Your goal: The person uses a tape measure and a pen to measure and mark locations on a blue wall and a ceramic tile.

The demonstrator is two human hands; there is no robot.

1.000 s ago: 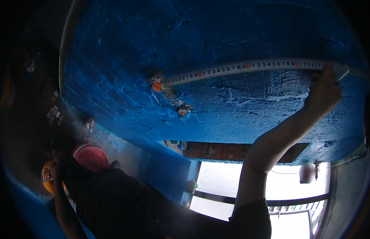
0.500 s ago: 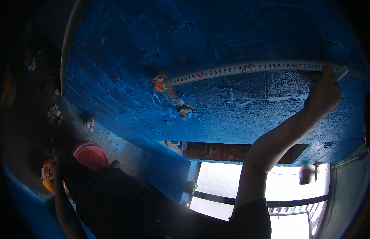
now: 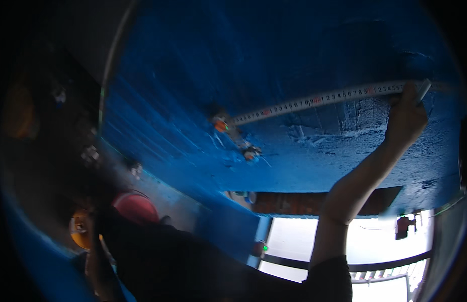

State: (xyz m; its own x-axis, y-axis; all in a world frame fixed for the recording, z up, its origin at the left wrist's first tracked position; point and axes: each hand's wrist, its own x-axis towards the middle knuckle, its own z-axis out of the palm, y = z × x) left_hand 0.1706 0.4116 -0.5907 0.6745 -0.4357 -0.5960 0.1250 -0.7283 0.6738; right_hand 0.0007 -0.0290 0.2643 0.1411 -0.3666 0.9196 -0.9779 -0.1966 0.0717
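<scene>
A white measuring tape (image 3: pixel 293 104) with black and red marks stretches across a blue-painted wall (image 3: pixel 273 45), sloping slightly up to the right. At its right part my right hand (image 3: pixel 408 117) is closed around a short pale stick (image 3: pixel 423 90), fingers against the tape. The tape runs on past the hand, where it blurs. Its visible left stretch reaches an orange pipe end (image 3: pixel 221 125) in a broken-out groove; a second orange end (image 3: pixel 250 154) sits lower right. My left hand (image 3: pixel 94 214) is low at the left, dark and smeared, beside a yellow rounded thing (image 3: pixel 80 230). Its fingers cannot be made out.
Below left stands a red bucket (image 3: pixel 135 207) on the grey floor (image 3: pixel 175 201). Pale debris (image 3: pixel 90 155) lies scattered further left. Below the wall are a brown strip (image 3: pixel 288 204) and a bright window (image 3: pixel 293 239). A dark red object (image 3: pixel 403 228) shows before the glass.
The view has shifted, so the wall, bucket and pipe ends appear further right and lower. My right hand stays at nearly the same part of the tape, still holding the pale stick.
</scene>
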